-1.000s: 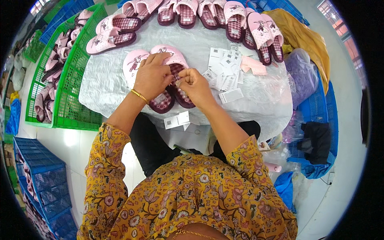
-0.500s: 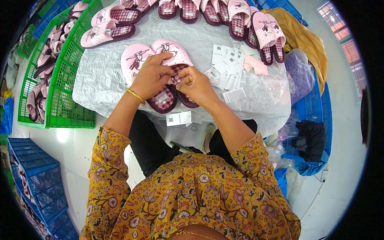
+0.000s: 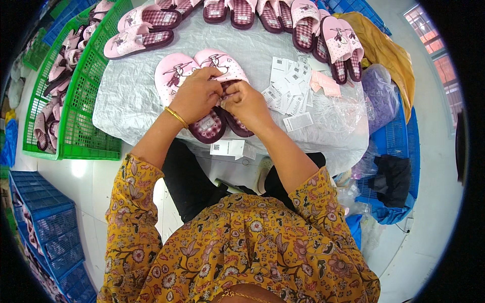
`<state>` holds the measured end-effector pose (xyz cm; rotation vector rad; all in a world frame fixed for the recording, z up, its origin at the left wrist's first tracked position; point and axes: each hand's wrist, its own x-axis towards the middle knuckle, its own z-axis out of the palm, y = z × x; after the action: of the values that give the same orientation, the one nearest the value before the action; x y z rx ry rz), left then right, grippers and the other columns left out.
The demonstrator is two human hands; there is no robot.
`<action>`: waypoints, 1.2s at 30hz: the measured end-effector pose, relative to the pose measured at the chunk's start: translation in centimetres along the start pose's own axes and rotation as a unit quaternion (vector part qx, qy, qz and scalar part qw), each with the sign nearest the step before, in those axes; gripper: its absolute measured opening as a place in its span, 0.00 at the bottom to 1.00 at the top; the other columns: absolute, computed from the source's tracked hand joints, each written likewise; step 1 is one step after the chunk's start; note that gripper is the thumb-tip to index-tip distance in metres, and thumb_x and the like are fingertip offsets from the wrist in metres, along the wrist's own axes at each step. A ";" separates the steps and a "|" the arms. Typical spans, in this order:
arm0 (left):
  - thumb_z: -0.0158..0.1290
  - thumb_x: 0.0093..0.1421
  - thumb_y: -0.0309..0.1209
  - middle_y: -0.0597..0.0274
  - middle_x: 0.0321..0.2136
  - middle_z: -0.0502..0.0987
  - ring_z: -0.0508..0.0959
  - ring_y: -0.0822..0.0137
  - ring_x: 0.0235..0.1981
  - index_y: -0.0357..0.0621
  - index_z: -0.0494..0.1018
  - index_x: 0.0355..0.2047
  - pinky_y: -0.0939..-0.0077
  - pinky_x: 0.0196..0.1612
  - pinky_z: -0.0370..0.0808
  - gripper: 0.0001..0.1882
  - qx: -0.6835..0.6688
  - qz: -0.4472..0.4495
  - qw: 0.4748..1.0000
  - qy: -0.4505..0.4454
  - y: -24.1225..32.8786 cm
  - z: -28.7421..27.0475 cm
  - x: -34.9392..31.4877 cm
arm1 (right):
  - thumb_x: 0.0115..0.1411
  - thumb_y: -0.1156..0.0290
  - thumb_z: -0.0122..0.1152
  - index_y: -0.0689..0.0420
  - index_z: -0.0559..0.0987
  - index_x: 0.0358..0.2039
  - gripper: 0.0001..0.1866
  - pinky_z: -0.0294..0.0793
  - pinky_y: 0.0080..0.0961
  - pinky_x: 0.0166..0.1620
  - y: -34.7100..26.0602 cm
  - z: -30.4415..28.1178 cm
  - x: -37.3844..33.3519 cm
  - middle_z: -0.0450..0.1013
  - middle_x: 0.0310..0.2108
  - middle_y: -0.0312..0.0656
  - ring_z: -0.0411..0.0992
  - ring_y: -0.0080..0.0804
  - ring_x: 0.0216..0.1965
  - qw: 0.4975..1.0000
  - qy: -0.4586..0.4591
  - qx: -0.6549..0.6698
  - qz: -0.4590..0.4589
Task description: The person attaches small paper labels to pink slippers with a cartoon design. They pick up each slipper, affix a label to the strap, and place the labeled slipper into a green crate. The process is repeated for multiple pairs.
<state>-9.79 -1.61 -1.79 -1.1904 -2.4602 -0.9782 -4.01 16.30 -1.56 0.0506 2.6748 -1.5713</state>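
the left hand (image 3: 198, 96) and right hand (image 3: 246, 104) bend close together over slippers (image 3: 217, 61), though i cannot tell what either pinches.

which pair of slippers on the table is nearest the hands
The pair at the near edge of the table, toes pointing away: the left hand and right hand are on it, while the other pairs lie toward the far edge.

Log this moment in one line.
left hand: over pink-and-maroon fabric slippers; right hand: curled over same pair; white rectangular paper tags: right of hands
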 end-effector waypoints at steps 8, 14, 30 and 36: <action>0.50 0.55 0.23 0.55 0.42 0.71 0.77 0.51 0.38 0.40 0.74 0.31 0.58 0.40 0.75 0.05 0.056 -0.027 0.995 -0.078 0.6 -1.5 1.8 | 0.55 0.73 0.66 0.63 0.77 0.42 0.15 0.74 0.23 0.38 0.2 -0.3 0.3 0.79 0.32 0.43 0.76 0.27 0.32 0.992 0.006 0.118 0.047; 0.51 0.56 0.22 0.54 0.45 0.70 0.76 0.52 0.42 0.40 0.73 0.33 0.64 0.44 0.74 0.04 0.034 -0.001 0.998 -0.044 1.9 -3.6 2.6 | 0.60 0.76 0.61 0.64 0.78 0.43 0.11 0.72 0.20 0.39 -0.3 -0.5 -0.1 0.77 0.35 0.39 0.73 0.23 0.33 0.970 -0.001 0.244 0.013; 0.57 0.49 0.25 0.58 0.48 0.73 0.70 0.53 0.52 0.48 0.80 0.30 0.60 0.55 0.67 0.07 0.118 0.025 0.991 0.058 2.6 -6.2 -1.8 | 0.58 0.77 0.63 0.61 0.76 0.40 0.09 0.66 0.16 0.31 -2.0 1.1 -0.7 0.73 0.27 0.32 0.68 0.17 0.27 0.934 -0.020 0.349 -0.075; 0.56 0.49 0.27 0.60 0.52 0.72 0.70 0.54 0.55 0.52 0.81 0.33 0.59 0.56 0.65 0.10 0.120 -0.023 0.992 0.030 -1.4 -3.2 -2.7 | 0.52 0.81 0.62 0.60 0.74 0.43 0.16 0.66 0.17 0.29 -3.6 2.8 -1.0 0.71 0.23 0.33 0.68 0.17 0.23 0.993 0.030 0.039 -0.110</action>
<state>-9.34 -5.95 -1.32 -1.0167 -2.4828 -0.6940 -3.10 12.13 0.24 -0.2062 2.7459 -1.7603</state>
